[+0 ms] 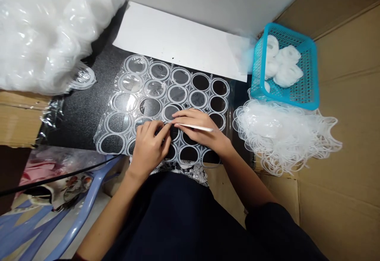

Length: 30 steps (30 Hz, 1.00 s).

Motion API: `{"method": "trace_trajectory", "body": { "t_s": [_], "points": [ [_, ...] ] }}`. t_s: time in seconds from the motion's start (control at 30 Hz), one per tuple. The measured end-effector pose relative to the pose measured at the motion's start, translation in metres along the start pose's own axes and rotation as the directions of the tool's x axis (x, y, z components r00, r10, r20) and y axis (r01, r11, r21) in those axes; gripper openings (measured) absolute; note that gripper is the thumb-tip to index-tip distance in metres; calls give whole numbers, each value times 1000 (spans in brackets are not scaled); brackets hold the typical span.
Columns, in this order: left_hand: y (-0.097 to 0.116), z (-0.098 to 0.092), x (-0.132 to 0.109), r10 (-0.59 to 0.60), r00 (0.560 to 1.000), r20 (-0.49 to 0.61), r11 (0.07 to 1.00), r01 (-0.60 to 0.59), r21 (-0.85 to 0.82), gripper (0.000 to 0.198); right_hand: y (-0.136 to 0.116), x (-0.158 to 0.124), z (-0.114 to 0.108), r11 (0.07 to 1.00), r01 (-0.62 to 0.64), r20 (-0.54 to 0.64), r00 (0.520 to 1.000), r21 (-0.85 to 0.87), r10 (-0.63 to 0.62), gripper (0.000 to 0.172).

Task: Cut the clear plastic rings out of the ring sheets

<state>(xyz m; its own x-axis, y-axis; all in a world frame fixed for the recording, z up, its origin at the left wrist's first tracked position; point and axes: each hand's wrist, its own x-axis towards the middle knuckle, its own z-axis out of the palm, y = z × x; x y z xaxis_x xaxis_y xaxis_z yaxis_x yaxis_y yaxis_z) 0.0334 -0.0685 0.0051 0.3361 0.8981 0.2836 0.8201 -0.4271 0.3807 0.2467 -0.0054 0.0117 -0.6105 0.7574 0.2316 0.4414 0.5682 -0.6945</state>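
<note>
A sheet of clear plastic with rows of translucent rings (154, 88) lies on the black tabletop. Over its lower middle, my left hand (151, 144) rests with curled fingers, its index fingertip close to the fingertips of my other hand. What those left fingers pinch, if anything, is too small to tell. My right hand (200, 128) holds a thin white stick (196, 127) that points left towards the left fingertips. Both hands hide some of the rings beneath them.
A long white sheet (181, 39) lies behind the rings. At the right stand a blue basket (303, 97) with white ring bundles and a loose pile of rings (276, 134). Bagged white rings (44, 31) fill the upper left; a purple chair (89, 197) is lower left.
</note>
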Motion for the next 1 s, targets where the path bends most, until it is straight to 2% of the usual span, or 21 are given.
{"method": "trace_trajectory", "body": {
  "t_s": [0.17,0.33,0.4,0.47,0.57,0.63,0.77,1.0],
  "points": [
    [0,2,1,-32,999,14,999,32,25,30,3,-4,3,981,88,71,995,-171,-77,30],
    [-2,0,-1,-27,1000,-1,999,27,-33,24,3,-2,6,975,64,1,998,-214,-66,34],
    [-2,-4,-4,-19,1000,-1,998,19,-66,21,-1,-1,5,982,18,-38,999,-188,-25,32],
    [-2,-9,-10,1,1000,9,997,0,-75,20,-9,-1,3,995,-33,-56,998,-92,28,27],
    [-3,-17,-21,22,1000,10,999,-21,-44,18,-24,-5,2,985,-138,3,990,108,138,21],
    [-4,-18,-29,19,1000,-4,999,-20,-37,19,-31,-9,4,966,-202,40,979,162,198,18],
    [-5,-14,-37,-1,1000,-21,998,0,-55,23,-35,-15,12,965,-230,47,973,124,226,15],
    [-7,-9,-40,7,999,-47,999,-10,-54,25,-32,-16,18,983,-173,38,985,66,171,17]
  ]
}}
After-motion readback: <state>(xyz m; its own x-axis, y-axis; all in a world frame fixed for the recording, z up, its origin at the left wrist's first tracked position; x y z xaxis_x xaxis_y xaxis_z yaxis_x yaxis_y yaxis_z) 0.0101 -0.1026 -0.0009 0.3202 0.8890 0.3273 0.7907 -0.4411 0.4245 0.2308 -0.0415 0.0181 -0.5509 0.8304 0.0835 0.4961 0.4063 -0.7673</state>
